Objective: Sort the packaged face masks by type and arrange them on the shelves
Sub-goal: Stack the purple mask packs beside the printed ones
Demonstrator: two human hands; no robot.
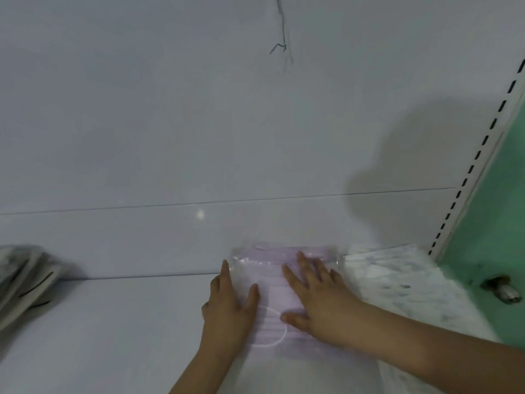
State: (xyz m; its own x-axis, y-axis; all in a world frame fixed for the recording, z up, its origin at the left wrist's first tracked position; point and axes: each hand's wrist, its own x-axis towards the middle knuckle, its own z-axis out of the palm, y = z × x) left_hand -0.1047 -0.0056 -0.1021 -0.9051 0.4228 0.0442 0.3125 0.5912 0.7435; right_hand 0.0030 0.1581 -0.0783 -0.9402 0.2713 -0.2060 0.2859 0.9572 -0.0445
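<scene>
Both hands lie flat on a pack of pink masks (272,294) in the lower middle of the frame. Fingers of the left hand (227,308) are straight and press on the left edge of the pack, with the thumb on top of it. Next to it, the right hand (315,302) is spread wide with straight fingers, and it presses down on the right half of the pack. Neither hand curls around anything.

That pink pack is in clear plastic and rests on a white shelf (113,322). Its far end reaches the back of the shelf, where the shelf meets the white back panel (170,123). One white ear loop shows through the plastic, low between the two hands.

Just to the right of the pink pack sits a pile of white packs with blue-grey marks (403,282). It touches the pink pack's right side and goes under the right arm.

At the left edge of the frame there is a blurry stack of grey and black packs (25,277), well apart from the hands.

On the right side, a white post with a row of dark slots (471,166) runs up at a slant. Beyond it is a green wall (500,209). A dark, thin scribble mark (281,38) shows near the top middle of the back panel. A big shadow falls on the panel at the right.
</scene>
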